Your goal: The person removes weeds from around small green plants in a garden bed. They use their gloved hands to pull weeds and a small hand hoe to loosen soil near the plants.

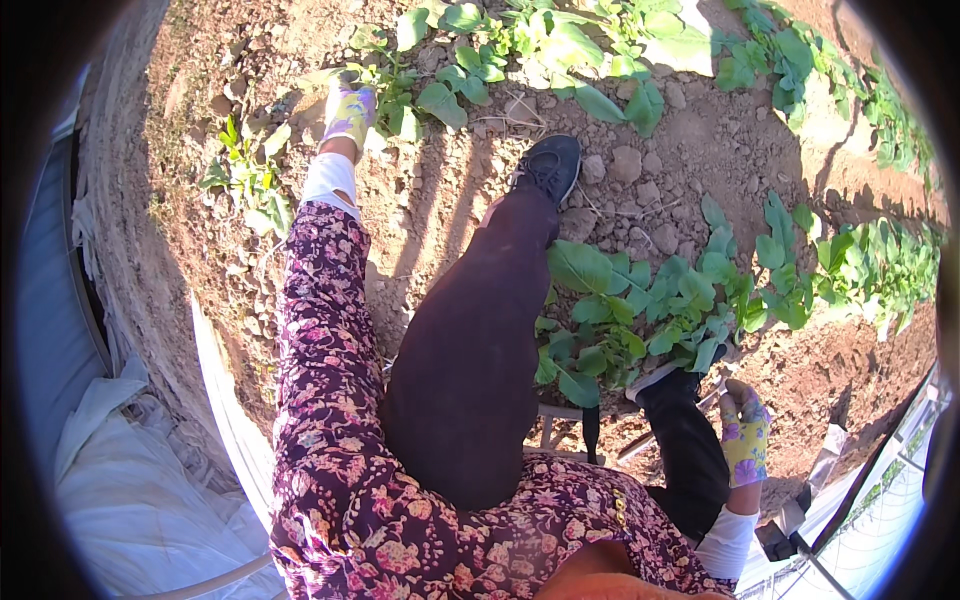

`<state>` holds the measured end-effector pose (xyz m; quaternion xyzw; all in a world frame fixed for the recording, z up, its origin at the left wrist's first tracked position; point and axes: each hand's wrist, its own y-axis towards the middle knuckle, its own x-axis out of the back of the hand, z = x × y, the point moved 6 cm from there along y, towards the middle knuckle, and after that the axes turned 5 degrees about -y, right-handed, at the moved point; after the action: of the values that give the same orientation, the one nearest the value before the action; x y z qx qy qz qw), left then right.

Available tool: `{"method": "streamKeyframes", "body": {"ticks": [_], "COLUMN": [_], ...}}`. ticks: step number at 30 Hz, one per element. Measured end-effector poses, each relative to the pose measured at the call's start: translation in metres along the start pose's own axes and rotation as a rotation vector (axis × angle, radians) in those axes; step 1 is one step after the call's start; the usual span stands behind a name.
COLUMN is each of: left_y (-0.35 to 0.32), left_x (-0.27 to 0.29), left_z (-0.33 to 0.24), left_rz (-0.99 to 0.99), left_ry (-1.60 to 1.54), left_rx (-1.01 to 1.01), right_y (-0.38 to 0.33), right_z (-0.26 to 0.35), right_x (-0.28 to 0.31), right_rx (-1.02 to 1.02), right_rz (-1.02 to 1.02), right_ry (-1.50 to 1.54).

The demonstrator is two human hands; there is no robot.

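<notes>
My left hand (350,112), in a yellow and purple patterned glove, reaches far forward to the soil at the left end of a row of leafy green plants (445,90). Its fingers are bent down beside the stems, and I cannot make out whether they grip anything. At my right side, my right hand (745,432) wears a matching glove with grey fingertips. Its fingers are closed at the end of a thin stick-like handle (637,446), which runs behind my right leg. The handle's far end is hidden, so its kind does not show.
A nearer row of leafy plants (690,290) spreads right from between my legs. My left shoe (548,168) stands on cloddy soil between the rows. A small weedy plant (250,180) grows at left. White plastic sheeting (150,480) lies lower left; a metal frame edges the lower right.
</notes>
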<state>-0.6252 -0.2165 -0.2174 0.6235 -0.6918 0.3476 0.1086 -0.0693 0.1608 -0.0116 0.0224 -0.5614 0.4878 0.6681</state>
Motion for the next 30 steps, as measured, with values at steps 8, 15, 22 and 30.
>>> {"method": "streamKeyframes", "body": {"ticks": [8,15,22,30], "left_y": [-0.001,-0.034,-0.013,0.019], "left_x": [-0.010,-0.028,-0.002,-0.010], "left_z": [0.020,-0.039,-0.008,-0.010], "left_rz": [0.181,0.494,-0.113,0.308], "left_ry": [0.237,0.316,0.726,1.201], "left_rx": [0.047,-0.266,0.011,0.084], "right_y": [-0.006,-0.004,-0.007,-0.003], "right_z": [-0.019,-0.009,-0.007,-0.008], "right_x": [-0.007,-0.004,-0.006,-0.021], "right_rx": [0.011,0.034,-0.060,-0.083], "right_rz": [0.005,0.023,0.024,0.103], "right_ry": [-0.034,-0.012,0.026,-0.033]}}
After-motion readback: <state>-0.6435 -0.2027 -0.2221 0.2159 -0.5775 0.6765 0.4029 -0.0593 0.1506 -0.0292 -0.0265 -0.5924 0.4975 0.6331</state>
